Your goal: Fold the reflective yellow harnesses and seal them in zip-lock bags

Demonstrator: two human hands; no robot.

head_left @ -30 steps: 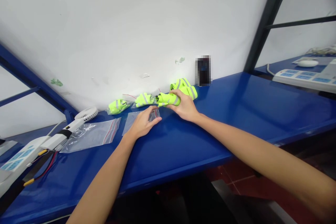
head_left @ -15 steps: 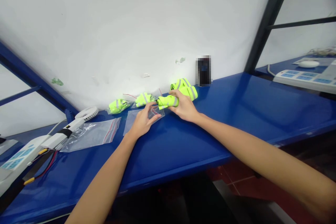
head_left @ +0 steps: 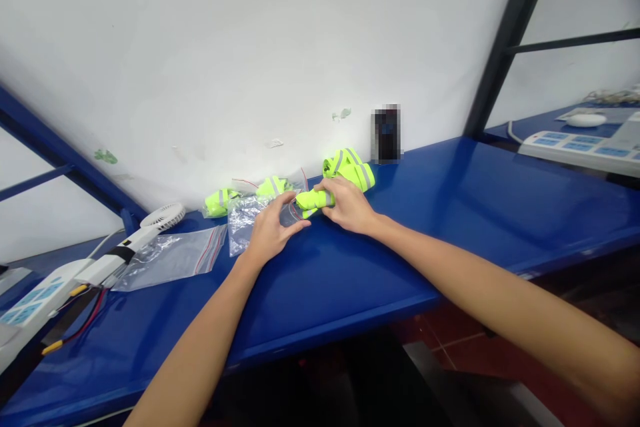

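My right hand (head_left: 347,205) is wrapped round a rolled yellow-green reflective vest (head_left: 315,200) with grey stripes. My left hand (head_left: 273,223) grips the open end of a clear zip bag (head_left: 241,217), thumb and fingers on either side of its mouth. The left end of the roll is at that mouth, between the two hands. Behind my right hand lies a loose yellow-green vest (head_left: 357,170). Two bundles in clear bags, one at the far left (head_left: 217,203) and one nearer my left hand (head_left: 273,187), rest by the wall.
Another clear bag (head_left: 173,257) lies flat at the left on the blue table (head_left: 340,280), beside a white handheld fan (head_left: 163,217). Further left are a power strip (head_left: 40,297) and wires. A dark pixelated object (head_left: 387,135) stands by the wall. A second power strip (head_left: 583,147) is at the right.
The rolled vest has moved slightly left and down with my right hand, its end now at the bag's mouth. The bag by my left hand has lifted and crinkled.
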